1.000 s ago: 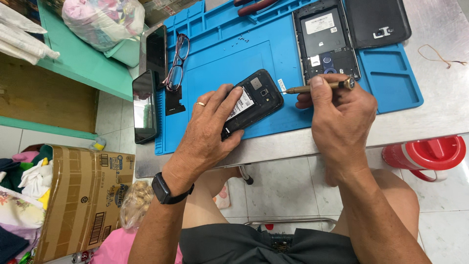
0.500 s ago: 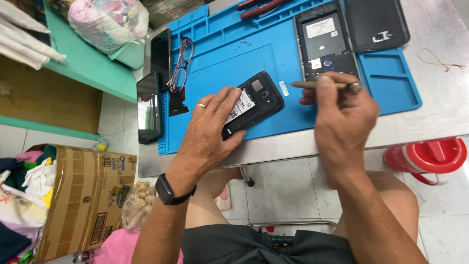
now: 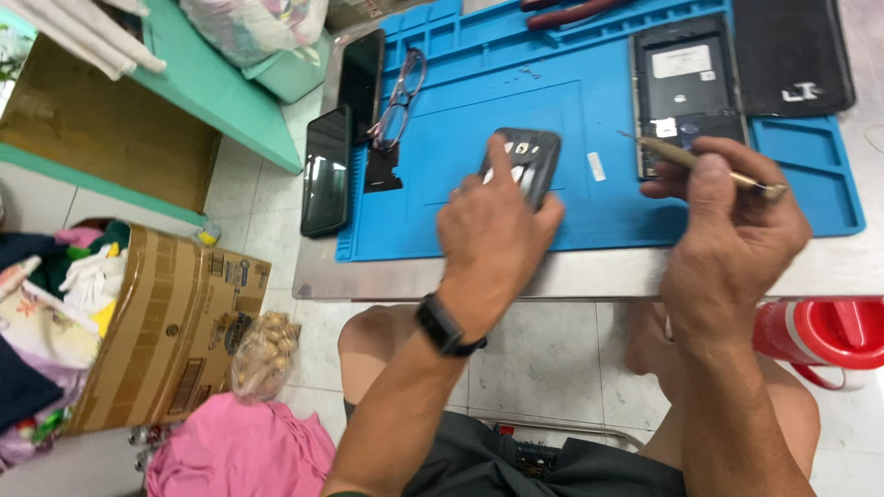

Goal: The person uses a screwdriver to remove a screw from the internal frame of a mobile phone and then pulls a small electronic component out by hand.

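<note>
Left hand (image 3: 493,230) has its fingers clamped round a dark phone (image 3: 525,161), pinning it on the blue mat (image 3: 460,212) near the desk's front edge, probably to keep it steady. Right hand (image 3: 727,230) pinches a thin tool (image 3: 700,164) pen-style, tip aimed at the opened phone (image 3: 686,87) by the mat's back edge (back cover off). Glasses (image 3: 398,97) and two more phones (image 3: 343,129) sit parked at the left edge, out of the way.

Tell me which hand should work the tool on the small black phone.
Probably the right hand: it already holds the thin tool, tip toward the small black phone. The left hand grips that phone over the blue mat.
</note>
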